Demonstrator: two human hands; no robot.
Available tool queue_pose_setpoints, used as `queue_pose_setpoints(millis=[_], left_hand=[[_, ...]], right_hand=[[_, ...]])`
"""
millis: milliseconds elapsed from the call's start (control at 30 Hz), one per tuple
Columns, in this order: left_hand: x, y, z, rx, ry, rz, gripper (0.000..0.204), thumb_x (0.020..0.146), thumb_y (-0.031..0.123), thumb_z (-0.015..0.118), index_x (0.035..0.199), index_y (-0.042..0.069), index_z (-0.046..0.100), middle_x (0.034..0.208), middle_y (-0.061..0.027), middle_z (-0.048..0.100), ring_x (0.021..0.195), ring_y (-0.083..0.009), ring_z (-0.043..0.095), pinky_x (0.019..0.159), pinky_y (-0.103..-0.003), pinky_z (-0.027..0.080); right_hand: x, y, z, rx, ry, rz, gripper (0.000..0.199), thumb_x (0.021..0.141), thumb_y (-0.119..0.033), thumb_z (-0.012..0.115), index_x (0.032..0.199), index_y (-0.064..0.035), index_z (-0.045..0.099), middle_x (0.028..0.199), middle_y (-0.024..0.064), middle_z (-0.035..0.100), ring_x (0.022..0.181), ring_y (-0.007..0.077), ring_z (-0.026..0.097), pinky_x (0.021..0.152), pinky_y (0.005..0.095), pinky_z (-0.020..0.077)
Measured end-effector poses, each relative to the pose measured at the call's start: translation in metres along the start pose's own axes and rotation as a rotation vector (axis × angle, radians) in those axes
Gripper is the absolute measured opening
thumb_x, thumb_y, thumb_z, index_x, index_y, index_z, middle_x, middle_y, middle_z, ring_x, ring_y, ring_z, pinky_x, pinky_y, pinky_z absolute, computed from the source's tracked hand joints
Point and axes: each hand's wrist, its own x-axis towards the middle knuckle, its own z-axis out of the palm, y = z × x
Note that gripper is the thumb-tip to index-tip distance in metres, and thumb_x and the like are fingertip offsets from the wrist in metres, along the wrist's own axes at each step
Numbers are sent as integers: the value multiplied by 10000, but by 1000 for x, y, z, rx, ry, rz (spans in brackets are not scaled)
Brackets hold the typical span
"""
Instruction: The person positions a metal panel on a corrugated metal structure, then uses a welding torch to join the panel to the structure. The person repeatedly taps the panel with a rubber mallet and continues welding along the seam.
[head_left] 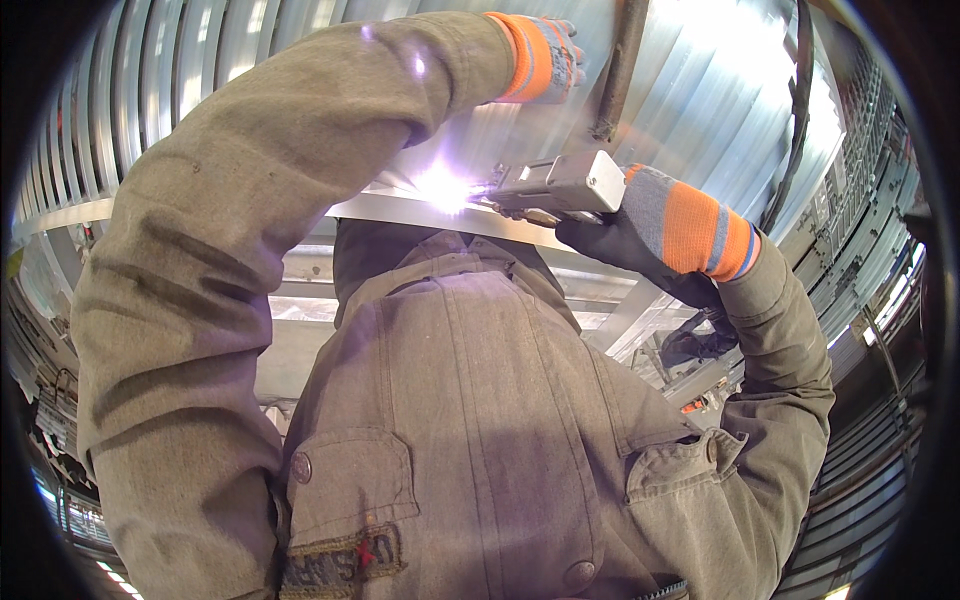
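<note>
My right hand (pixel 668 226), in a dark glove with an orange and grey cuff, grips a grey box-shaped welding tool (pixel 560 184). The tool's tip points left at a very bright arc (pixel 445 188) on a pale metal beam (pixel 380 208). My left hand (pixel 547 55), in a matching glove, is raised high against the ribbed metal sheet (pixel 700 90), just left of a dark upright rod (pixel 620 70). Its fingers are mostly hidden behind the cuff. My olive work jacket (pixel 460 420) fills the lower middle of the view.
Shiny corrugated metal panels curve around on all sides (pixel 170 80). A dark cable (pixel 798 110) hangs at the right. Pale metal frame bars (pixel 640 320) and stacked ribbed sheets (pixel 860 500) lie beyond my right elbow.
</note>
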Motion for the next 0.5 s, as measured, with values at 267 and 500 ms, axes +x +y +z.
queue_pose_setpoints(millis=[267, 500], left_hand=[[-5, 3, -3, 10, -13, 2, 351, 982, 218, 828, 1329, 184, 794, 1459, -22, 718, 1425, -293, 652, 1225, -418, 532], [-4, 3, -1, 12, -7, 7, 363, 950, 239, 843, 1304, 177, 793, 1419, -28, 729, 1389, -292, 668, 1219, -431, 528]], right_hand=[[-4, -2, -2, -34, -19, 109, 444, 1075, -244, 790, 1502, -135, 736, 1165, 130, 854, 972, 275, 820, 872, 400, 640], [-15, -2, 0, -6, -32, 210, 432, 1093, -299, 725, 1511, -190, 734, 1166, 137, 859, 989, 334, 831, 859, 423, 643]])
